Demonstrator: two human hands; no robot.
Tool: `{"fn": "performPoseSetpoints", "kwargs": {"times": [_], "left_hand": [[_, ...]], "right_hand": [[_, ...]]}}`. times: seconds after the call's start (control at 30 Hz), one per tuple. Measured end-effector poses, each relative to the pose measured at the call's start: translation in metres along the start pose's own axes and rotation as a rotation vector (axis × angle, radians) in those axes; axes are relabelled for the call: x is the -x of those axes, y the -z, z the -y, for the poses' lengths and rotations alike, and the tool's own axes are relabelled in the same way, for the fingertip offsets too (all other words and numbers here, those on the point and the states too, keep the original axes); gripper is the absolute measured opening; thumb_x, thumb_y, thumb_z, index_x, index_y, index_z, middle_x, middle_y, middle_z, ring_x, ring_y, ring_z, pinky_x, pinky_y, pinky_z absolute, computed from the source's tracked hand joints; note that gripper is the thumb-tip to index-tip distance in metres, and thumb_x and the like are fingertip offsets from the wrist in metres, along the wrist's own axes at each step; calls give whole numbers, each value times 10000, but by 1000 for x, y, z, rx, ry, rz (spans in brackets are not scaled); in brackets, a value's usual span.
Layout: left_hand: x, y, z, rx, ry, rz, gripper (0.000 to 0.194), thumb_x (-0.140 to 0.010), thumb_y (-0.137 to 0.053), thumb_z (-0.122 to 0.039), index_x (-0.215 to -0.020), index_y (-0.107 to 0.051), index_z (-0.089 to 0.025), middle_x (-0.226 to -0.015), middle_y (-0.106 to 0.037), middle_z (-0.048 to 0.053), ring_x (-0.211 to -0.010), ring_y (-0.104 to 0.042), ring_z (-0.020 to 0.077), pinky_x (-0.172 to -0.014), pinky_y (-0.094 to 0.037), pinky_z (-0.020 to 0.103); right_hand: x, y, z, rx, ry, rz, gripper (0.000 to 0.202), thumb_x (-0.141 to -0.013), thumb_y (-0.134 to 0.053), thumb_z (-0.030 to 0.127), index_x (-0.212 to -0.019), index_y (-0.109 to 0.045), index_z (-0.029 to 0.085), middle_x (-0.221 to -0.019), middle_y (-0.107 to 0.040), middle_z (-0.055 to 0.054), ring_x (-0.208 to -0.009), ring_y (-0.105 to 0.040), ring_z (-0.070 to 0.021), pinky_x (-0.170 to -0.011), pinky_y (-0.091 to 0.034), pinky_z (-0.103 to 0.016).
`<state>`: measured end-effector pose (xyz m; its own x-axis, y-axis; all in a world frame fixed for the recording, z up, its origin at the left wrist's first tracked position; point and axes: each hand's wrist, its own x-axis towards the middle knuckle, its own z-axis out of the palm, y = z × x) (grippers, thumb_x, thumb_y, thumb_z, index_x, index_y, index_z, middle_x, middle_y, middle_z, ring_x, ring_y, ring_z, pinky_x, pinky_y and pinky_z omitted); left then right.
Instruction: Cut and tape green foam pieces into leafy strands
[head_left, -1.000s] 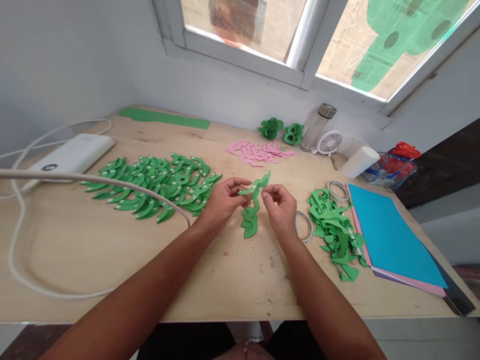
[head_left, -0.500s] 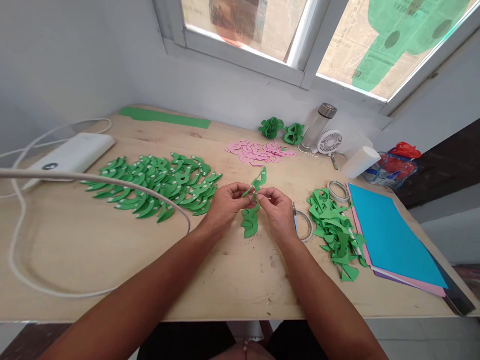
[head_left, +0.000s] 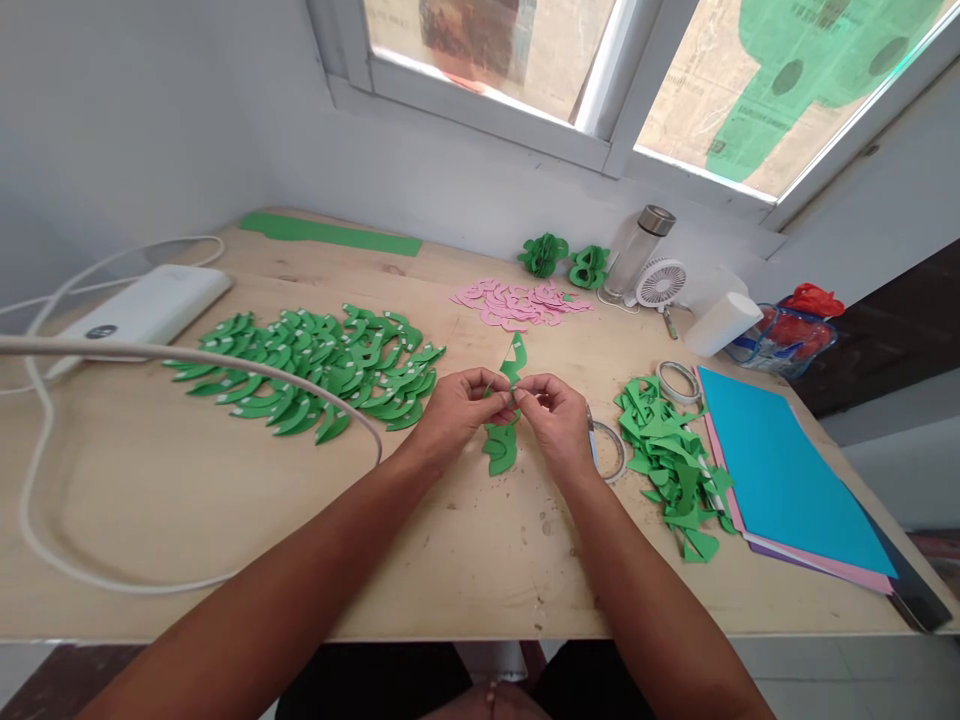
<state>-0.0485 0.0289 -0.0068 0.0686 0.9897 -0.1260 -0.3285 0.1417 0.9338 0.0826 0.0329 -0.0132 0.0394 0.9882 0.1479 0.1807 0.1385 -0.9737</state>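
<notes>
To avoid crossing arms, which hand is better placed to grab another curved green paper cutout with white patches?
Left, probably: the pile of green cutouts lies beside your left hand, while your right hand would have to reach across. Both pinch a green paper cutout, so the left must let go first.

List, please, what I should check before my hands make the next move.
1. Left hand has a grip on the green paper piece: ok.
2. Right hand also has a grip on it: ok.
3. Held piece is separate from the green paper below: cannot tell, fingers cover this place.
4. Thick cable does not touch the left forearm: cannot tell.
5. Table is free of specks: not ok.
</notes>
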Motion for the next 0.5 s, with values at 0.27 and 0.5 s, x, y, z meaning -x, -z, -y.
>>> {"fn": "performPoseSetpoints", "kwargs": {"times": [0.27, 0.5], "left_hand": [[0, 0, 1, -58, -40, -2, 329, -535, -821, -356, -700, -630, -145, -644, -626, -19, -570, -594, 108, -627, -506, 268], [0, 0, 0, -93, -44, -10, 297, -557, -799, -363, -718, -670, -149, -640, -654, -1, -573, -602, 123, -622, -508, 275]], "right_hand": [[0, -1, 4, 30, -25, -12, 100, -701, -618, 272, -721, -643, 177, -717, -665, -4, -662, -563, -147, -655, -439, -283], [0, 0, 3, 66, 5, -16, 91, -703, -603, 269, -714, -639, 187, -730, -676, -10, -693, -589, -159, -697, -442, -296]]}}
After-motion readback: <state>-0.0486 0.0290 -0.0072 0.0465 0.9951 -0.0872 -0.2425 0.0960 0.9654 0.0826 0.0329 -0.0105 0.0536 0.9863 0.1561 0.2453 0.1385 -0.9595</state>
